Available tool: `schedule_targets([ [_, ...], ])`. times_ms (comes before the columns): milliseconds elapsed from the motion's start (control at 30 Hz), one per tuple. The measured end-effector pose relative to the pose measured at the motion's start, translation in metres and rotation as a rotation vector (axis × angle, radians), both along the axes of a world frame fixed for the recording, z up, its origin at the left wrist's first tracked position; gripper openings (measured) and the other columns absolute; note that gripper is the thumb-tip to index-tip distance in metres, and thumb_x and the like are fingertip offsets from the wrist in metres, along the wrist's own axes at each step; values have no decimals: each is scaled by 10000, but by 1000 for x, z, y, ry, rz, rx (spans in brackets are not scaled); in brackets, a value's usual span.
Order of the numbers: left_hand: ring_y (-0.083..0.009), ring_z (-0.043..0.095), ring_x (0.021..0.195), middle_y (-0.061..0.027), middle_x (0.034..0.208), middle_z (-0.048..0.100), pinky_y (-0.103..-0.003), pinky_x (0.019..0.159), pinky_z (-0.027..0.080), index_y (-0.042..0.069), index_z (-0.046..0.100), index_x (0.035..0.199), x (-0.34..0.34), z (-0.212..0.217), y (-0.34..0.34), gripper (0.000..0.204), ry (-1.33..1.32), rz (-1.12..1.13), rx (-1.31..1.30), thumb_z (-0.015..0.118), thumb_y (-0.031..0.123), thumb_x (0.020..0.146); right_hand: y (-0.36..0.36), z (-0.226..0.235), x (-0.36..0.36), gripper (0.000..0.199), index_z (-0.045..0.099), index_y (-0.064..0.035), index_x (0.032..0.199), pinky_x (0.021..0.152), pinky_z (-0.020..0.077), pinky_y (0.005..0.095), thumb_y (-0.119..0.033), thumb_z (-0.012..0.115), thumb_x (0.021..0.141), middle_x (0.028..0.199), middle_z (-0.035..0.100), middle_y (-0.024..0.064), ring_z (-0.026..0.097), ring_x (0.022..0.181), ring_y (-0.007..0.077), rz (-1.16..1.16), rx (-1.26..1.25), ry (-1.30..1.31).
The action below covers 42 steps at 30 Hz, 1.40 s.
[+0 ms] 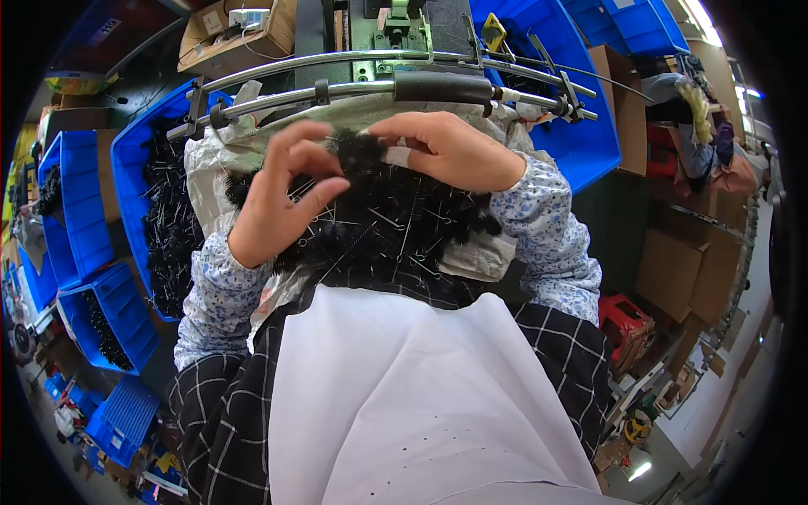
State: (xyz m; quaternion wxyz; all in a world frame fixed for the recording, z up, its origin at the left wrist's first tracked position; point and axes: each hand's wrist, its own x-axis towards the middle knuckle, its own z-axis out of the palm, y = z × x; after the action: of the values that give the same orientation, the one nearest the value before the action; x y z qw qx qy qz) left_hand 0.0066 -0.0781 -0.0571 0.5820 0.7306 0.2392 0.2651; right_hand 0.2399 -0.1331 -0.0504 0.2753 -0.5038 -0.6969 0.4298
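Observation:
A pile of small black bristle brushes with thin wire stems, some ending in loops (379, 223), lies on a pale crumpled cloth (471, 257) in front of me. Over the pile, my right hand (454, 151) has its fingertips closed at the edge of a black bristle brush (358, 151). White tape wraps one of its fingers. My left hand (290, 189) is just left of that brush, its fingers curved and its thumb apart from them. Motion blurs its upper fingers, and I see nothing held in it.
Metal rails (353, 89) with a dark sleeve cross beyond the pile, before a green machine (391, 42). A blue bin (126, 151) of wire brushes stands left, another blue bin (596, 139) right. A cardboard box (223, 50) sits far left; a red stool (627, 328) is at right.

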Motion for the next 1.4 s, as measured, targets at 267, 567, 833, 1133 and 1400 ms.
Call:
schedule_targets([
  [267,-105,577,750,-52,826,599,-244,699,463,25,548,1017,5,-4,9,237,97,85,135,652,47,805,-1,-3,-19,382,522,18,1175,715,473,302,-180,597,857,929,630,142,577,782,184,-39,-317,222],
  [567,-62,544,746,-28,889,545,-197,694,452,46,514,1103,-1,5,16,329,148,112,-70,656,35,806,52,-30,44,294,622,-117,1094,708,498,303,-104,617,800,955,644,66,604,807,185,-614,312,-545],
  [833,-64,530,742,-18,969,526,-200,682,451,45,566,980,-6,-7,25,250,207,10,106,681,7,762,96,-80,98,232,671,-203,1007,699,499,365,-169,592,792,820,632,33,612,795,235,-722,528,-1121],
  [1133,-113,544,742,-37,941,532,-234,694,456,36,563,936,2,-1,20,227,193,-1,199,679,16,742,107,-94,105,218,688,-190,988,715,489,373,-194,600,788,827,634,46,614,795,239,-695,535,-1100],
  [1400,-111,552,779,-43,978,556,-234,718,458,42,571,956,4,3,21,252,205,-27,204,688,6,736,112,-96,112,251,674,-158,1009,763,464,393,-232,607,779,841,633,64,600,843,256,-631,482,-1039],
])
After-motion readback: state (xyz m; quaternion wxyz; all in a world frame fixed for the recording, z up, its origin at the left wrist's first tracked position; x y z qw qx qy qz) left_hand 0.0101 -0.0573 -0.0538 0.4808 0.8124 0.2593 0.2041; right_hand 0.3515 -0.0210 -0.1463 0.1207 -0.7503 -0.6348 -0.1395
